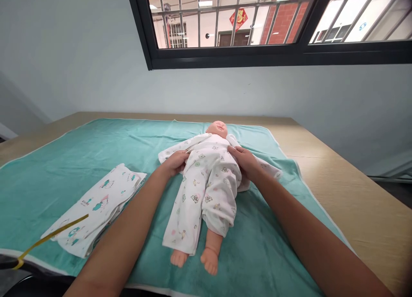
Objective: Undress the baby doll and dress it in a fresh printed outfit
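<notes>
A baby doll [217,128] lies on its back, head away from me and bare feet toward me. It wears a white printed top [188,143] and white printed pants [206,185]. My left hand [177,162] is closed on the left side of the pants' waist. On the other side of the waistband, my right hand [243,160] pinches the cloth, thumb on top. The pant leg on the right is bunched above the ankle, while the other reaches almost to the foot. Some of my fingers are hidden by the cloth.
Beneath the doll, a teal blanket [80,146] covers much of the wooden table [363,198]. A folded white printed cloth [99,207] lies at the left. A yellow strip [54,233] pokes up at the lower left. Behind the table is a wall with a barred window [231,56].
</notes>
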The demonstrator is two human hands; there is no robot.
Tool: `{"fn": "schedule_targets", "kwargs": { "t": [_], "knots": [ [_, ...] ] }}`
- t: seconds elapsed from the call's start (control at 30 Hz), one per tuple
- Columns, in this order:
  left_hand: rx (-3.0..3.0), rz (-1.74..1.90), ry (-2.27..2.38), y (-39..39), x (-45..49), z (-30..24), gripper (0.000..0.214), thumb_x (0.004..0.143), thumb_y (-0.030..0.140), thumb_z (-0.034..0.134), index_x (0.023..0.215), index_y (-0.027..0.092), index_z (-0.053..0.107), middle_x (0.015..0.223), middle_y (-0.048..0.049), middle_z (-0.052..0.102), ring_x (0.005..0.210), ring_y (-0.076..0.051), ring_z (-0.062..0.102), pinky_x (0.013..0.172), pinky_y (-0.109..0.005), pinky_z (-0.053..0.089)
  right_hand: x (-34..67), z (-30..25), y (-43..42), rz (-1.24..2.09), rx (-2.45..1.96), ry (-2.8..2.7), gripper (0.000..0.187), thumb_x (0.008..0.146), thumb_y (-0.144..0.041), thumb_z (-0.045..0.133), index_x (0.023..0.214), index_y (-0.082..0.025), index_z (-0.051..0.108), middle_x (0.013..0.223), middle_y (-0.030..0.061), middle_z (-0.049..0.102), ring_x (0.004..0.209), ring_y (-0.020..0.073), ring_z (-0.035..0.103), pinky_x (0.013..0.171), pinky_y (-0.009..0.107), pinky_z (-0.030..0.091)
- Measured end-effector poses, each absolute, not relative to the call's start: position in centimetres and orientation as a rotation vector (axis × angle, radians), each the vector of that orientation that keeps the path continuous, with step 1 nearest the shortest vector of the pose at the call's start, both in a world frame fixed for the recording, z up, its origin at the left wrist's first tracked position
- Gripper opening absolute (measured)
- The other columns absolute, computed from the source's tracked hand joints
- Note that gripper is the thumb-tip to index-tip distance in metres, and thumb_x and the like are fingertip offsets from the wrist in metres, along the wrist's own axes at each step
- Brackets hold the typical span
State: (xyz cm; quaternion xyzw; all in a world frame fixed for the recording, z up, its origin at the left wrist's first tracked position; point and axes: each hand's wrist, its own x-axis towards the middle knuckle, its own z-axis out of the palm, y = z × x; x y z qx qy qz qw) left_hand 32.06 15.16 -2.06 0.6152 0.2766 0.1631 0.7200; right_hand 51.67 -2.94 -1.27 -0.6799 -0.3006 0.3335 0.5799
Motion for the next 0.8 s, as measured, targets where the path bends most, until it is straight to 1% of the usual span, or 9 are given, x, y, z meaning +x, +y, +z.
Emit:
{"fn": "schedule_targets", "kwargs": {
  "t": [0.1, 0.2, 0.27, 0.33, 0.43, 0.53, 0.6, 0.7, 0.8],
  "knots": [
    [1.295, 0.257, 0.553, 15.6, 31.3, -2.0, 0.028, 0.069, 0.019, 0.074, 0.095, 0.012, 0.070, 0.086, -0.0093, 0.074, 0.074, -0.020, 0.068, 0.068, -0.031, 0.054, 52.7, -1.0, -3.6, 1.027, -1.436, -0.677, 0.037, 0.074, -0.057, 0.071, 0.081, -0.024, 0.055, 0.078, 0.0016, 0.062, 0.069, 0.0187, 0.054, 0.060, 0.030, 0.046],
    [1.220, 0.242, 0.464, 16.2, 30.9, -2.3, 0.025, 0.071, 0.016, 0.071, 0.095, 0.011, 0.070, 0.088, -0.0091, 0.074, 0.075, -0.017, 0.066, 0.070, -0.028, 0.053, 53.6, -0.7, -4.4, 1.196, -1.388, -0.664, 0.032, 0.073, -0.049, 0.074, 0.087, -0.022, 0.062, 0.080, 0.0035, 0.067, 0.070, 0.0192, 0.058, 0.061, 0.030, 0.048],
    [1.178, 0.245, 0.418, 16.5, 30.6, -2.6, 0.020, 0.074, 0.017, 0.069, 0.092, 0.010, 0.070, 0.086, -0.0091, 0.073, 0.075, -0.017, 0.065, 0.071, -0.027, 0.053, 54.1, -0.4, -5.0, 1.288, -1.391, -0.709, 0.028, 0.072, -0.041, 0.075, 0.085, -0.019, 0.066, 0.075, 0.0032, 0.066, 0.064, 0.0163, 0.057, 0.058, 0.028, 0.047],
    [1.150, 0.235, 0.376, 16.8, 30.2, -2.7, 0.017, 0.075, 0.019, 0.067, 0.089, 0.010, 0.070, 0.083, -0.0080, 0.071, 0.073, -0.016, 0.064, 0.071, -0.027, 0.052, 54.5, -0.2, -5.5, 1.349, -1.400, -0.786, 0.020, 0.070, -0.032, 0.074, 0.080, -0.016, 0.067, 0.068, 0.0012, 0.062, 0.057, 0.0120, 0.052, 0.052, 0.024, 0.043],
    [1.138, 0.203, 0.323, 16.9, 29.6, -2.7, 0.016, 0.070, 0.015, 0.064, 0.085, 0.010, 0.070, 0.078, -0.0060, 0.069, 0.071, -0.014, 0.061, 0.070, -0.026, 0.051, 55.0, -0.2, -6.1, 1.398, -1.430, -0.927, 0.017, 0.065, -0.022, 0.073, 0.079, -0.014, 0.069, 0.068, -0.0002, 0.062, 0.058, 0.0101, 0.053, 0.053, 0.021, 0.042],
    [1.136, 0.182, 0.293, 16.7, 29.2, -2.4, 0.028, 0.061, 0.009, 0.060, 0.086, 0.010, 0.071, 0.079, -0.0065, 0.068, 0.071, -0.015, 0.061, 0.070, -0.026, 0.050, 55.3, -0.6, -6.4, 1.418, -1.475, -1.105, 0.025, 0.062, -0.022, 0.077, 0.085, -0.014, 0.073, 0.075, 0.0008, 0.067, 0.066, 0.0129, 0.058, 0.061, 0.024, 0.048],
    [1.147, 0.175, 0.291, 16.4, 29.1, -2.2, 0.032, 0.058, 0.008, 0.058, 0.086, 0.009, 0.072, 0.081, -0.0075, 0.069, 0.073, -0.016, 0.062, 0.069, -0.026, 0.050, 55.3, -0.7, -6.4, 1.422, -1.490, -1.200, 0.028, 0.063, -0.024, 0.078, 0.090, -0.014, 0.074, 0.080, 0.0019, 0.069, 0.071, 0.0146, 0.061, 0.066, 0.026, 0.050],
    [1.222, 0.124, 0.310, 16.0, 28.9, -1.7, 0.036, 0.059, 0.007, 0.058, 0.092, 0.010, 0.073, 0.088, -0.0095, 0.072, 0.080, -0.019, 0.065, 0.071, -0.027, 0.050, 55.2, -0.6, -6.4, 1.404, -1.550, -1.284, 0.030, 0.065, -0.027, 0.078, 0.094, -0.016, 0.076, 0.083, 0.0021, 0.071, 0.075, 0.0160, 0.062, 0.069, 0.028, 0.052],
    [1.337, 0.048, 0.283, 15.9, 28.7, -1.3, 0.046, 0.059, 0.007, 0.062, 0.104, 0.013, 0.072, 0.097, -0.0103, 0.073, 0.090, -0.023, 0.067, 0.076, -0.029, 0.051, 55.1, 0.0, -6.4, 1.367, -1.610, -1.386, 0.031, 0.069, -0.033, 0.076, 0.096, -0.018, 0.077, 0.085, 0.0022, 0.072, 0.079, 0.0182, 0.064, 0.073, 0.030, 0.053]
  ]
}}
